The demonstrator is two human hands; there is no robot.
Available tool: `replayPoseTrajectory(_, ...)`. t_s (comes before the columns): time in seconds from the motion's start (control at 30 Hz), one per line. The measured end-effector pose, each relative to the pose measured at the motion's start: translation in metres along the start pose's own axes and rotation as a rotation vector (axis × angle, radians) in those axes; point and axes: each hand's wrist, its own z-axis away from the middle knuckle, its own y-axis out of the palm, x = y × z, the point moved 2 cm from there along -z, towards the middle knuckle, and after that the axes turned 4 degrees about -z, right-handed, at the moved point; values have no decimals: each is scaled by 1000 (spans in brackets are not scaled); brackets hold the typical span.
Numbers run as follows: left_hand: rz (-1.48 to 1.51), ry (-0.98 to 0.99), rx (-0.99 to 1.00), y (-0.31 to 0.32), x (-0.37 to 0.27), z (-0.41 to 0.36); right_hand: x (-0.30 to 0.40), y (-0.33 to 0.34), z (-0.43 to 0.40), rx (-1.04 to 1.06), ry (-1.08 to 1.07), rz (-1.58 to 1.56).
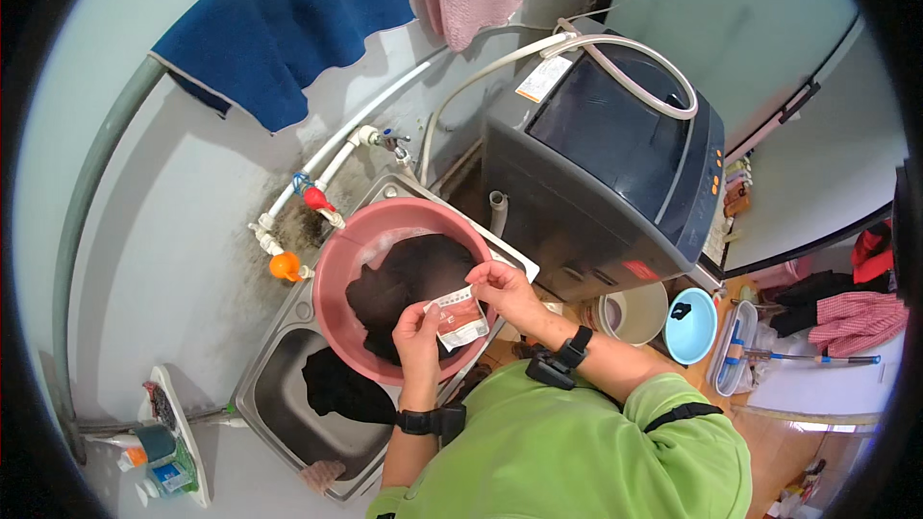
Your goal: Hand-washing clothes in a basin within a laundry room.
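Both of my hands hold a small printed packet, white and reddish-brown (461, 318), over the near rim of a pink plastic basin (335, 252). My left hand (420, 339) pinches its left edge; the thumb and fingers of my right hand (501, 288) are at its upper right corner. Whether the packet is torn there cannot be told. Dark cloth (414, 277) lies in the basin with some suds along the far side. The basin rests on a stainless steel sink unit (252, 389), and a black cloth (342, 386) lies in the sink bowl to the left.
Taps with a red handle (315, 198) and an orange handle (285, 266) stand behind the basin. A top-loading washing machine (577, 180) is to the right, near a beige bucket (642, 310) and a light blue basin (690, 339). A wall shelf (189, 440) holds bottles at lower left.
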Motion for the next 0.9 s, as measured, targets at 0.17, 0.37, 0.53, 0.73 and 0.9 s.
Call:
replayPoseTrajectory(0.17, 134, -110, 73, 7, -5, 6, 11, 0, 4, 17, -45, -37)
replayPoseTrajectory(0.37, 351, -216, 168, 13, 0, 11, 1, -8, 7, -51, -7, -51)
replayPoseTrajectory(0.53, 338, -216, 194, 12, -5, 14, 5, -7, 10, -46, -43, -65)
replayPoseTrajectory(0.73, 369, -176, 165, 15, -4, 13, 8, -9, 12, -24, -27, -121)
replayPoseTrajectory(0.9, 369, -186, 144, 26, -6, 10, 10, -21, 10, -44, -29, -118)
